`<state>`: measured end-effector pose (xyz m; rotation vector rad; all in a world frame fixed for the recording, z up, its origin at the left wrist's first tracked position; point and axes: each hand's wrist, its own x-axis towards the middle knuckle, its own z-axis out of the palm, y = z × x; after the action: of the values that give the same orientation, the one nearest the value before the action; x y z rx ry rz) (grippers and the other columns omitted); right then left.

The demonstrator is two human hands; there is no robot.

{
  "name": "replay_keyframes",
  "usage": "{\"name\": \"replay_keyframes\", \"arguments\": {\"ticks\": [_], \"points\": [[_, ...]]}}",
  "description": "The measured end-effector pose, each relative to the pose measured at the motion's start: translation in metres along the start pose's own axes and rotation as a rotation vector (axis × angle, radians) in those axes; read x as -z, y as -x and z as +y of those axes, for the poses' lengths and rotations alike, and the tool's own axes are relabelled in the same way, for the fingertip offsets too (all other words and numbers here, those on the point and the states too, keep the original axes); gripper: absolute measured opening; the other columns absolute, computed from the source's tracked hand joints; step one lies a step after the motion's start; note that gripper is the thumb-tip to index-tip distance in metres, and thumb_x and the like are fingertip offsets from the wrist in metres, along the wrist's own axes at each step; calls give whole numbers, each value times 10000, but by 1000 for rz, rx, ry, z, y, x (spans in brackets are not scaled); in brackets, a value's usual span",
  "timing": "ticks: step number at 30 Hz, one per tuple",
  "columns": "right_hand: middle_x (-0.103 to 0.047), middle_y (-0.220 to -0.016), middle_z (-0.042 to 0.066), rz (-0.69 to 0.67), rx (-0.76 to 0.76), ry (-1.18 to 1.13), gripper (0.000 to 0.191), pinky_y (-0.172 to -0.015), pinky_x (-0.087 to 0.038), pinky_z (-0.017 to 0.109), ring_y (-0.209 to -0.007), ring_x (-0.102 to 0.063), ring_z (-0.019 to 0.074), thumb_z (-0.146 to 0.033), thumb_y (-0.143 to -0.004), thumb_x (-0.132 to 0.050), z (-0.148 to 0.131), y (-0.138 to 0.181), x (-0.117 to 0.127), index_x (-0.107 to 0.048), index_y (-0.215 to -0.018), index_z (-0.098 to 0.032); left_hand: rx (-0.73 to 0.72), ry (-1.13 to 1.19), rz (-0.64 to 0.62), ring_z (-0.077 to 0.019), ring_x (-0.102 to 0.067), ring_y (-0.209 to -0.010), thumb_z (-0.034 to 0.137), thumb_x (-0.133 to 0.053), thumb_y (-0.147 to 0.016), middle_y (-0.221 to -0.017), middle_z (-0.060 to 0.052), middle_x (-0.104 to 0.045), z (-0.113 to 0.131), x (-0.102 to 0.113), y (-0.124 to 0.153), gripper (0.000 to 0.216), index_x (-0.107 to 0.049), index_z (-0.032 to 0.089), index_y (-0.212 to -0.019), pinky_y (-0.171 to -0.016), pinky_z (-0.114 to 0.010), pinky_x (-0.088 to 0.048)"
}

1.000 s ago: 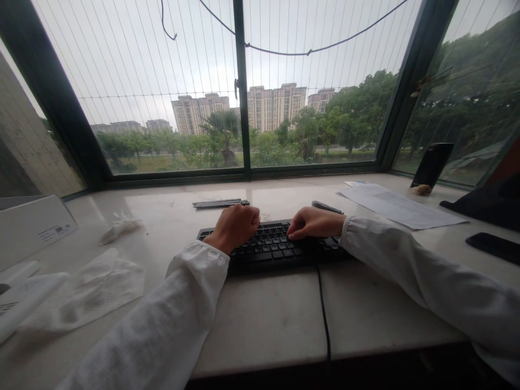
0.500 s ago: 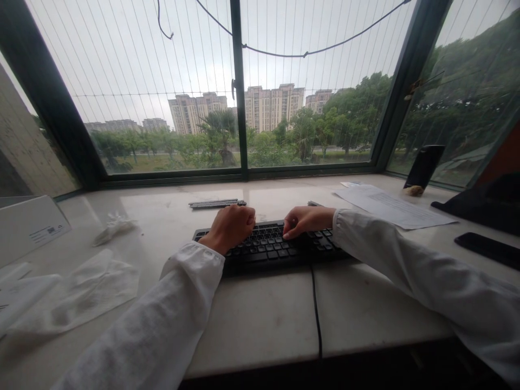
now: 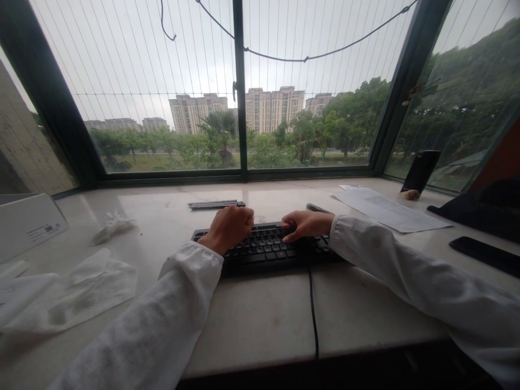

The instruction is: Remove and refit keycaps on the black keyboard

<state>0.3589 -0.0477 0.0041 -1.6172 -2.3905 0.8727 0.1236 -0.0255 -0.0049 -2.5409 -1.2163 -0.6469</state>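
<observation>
A black keyboard (image 3: 268,253) lies on the white sill-like counter (image 3: 252,319) in front of the window. My left hand (image 3: 228,227) rests on its left half with the fingers curled under into a loose fist. My right hand (image 3: 305,223) sits on the middle keys, fingers bent and pressed together, tips touching the keys. Both arms wear white sleeves. The keyboard's black cable (image 3: 313,319) runs toward me over the counter edge.
Crumpled white wipes (image 3: 81,295) and a small tissue (image 3: 111,227) lie at left, by a white box (image 3: 28,223). A dark strip (image 3: 215,204) lies behind the keyboard. Printed paper (image 3: 390,211), a propped phone (image 3: 420,170), a flat phone (image 3: 483,253) and dark cloth (image 3: 483,208) are at right.
Both hands stay on the keyboard with barely any motion. The view has shifted slightly, so everything sits a little further left in the picture.
</observation>
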Motion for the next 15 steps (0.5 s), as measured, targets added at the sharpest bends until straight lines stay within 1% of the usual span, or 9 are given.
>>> {"name": "replay_keyframes", "arguments": {"ticks": [3, 5, 7, 9, 11, 13, 15], "points": [[-347, -630, -72, -16, 22, -48, 443, -570, -224, 242, -617, -293, 93, -473, -586, -704, -1, 2, 0, -364, -678, -204, -5, -5, 11, -173, -519, -537, 338, -431, -821, -572, -49, -578, -2, -2, 0, 312, -613, 183, -620, -521, -267, -274], [-340, -627, -74, 3, 46, -135, 450, -568, -213, 242, -607, -281, 89, -489, -585, -704, -3, 5, 3, -372, -686, -203, -5, -4, 11, -169, -519, -539, 336, -433, -822, -578, -51, -582, -4, -3, 0, 312, -616, 178, -625, -526, -263, -283], [-330, -621, -75, 92, 51, -259, 474, -566, -203, 242, -598, -270, 85, -526, -587, -696, -5, 11, 8, -364, -687, -203, -7, -3, 9, -163, -519, -542, 336, -434, -824, -585, -53, -586, -5, -3, 1, 313, -617, 172, -629, -534, -260, -294], [-310, -615, -77, 258, 49, -350, 521, -569, -199, 244, -594, -266, 82, -559, -565, -701, -5, 16, 14, -330, -666, -208, -10, -3, 8, -159, -518, -543, 334, -430, -828, -590, -54, -589, -5, -3, 1, 318, -616, 168, -631, -540, -259, -303], [-295, -605, -78, 399, 40, -391, 558, -576, -206, 246, -596, -274, 85, -581, -538, -710, -4, 20, 19, -306, -645, -212, -9, -4, 2, -160, -522, -552, 328, -423, -832, -598, -57, -593, -4, -3, 1, 320, -620, 166, -637, -549, -261, -320], [-292, -592, -79, 465, 15, -405, 572, -580, -213, 249, -595, -281, 88, -593, -521, -715, -1, 21, 22, -301, -631, -214, 1, -10, -9, -166, -535, -571, 315, -419, -831, -615, -60, -601, -4, -2, 1, 313, -629, 167, -653, -566, -266, -345], [-301, -578, -82, 470, -15, -405, 567, -574, -211, 251, -586, -279, 88, -592, -515, -718, 3, 20, 21, -313, -625, -212, 18, -22, -19, -178, -554, -602, 299, -417, -825, -638, -64, -613, -5, -1, 1, 297, -639, 169, -676, -585, -274, -372]]}}
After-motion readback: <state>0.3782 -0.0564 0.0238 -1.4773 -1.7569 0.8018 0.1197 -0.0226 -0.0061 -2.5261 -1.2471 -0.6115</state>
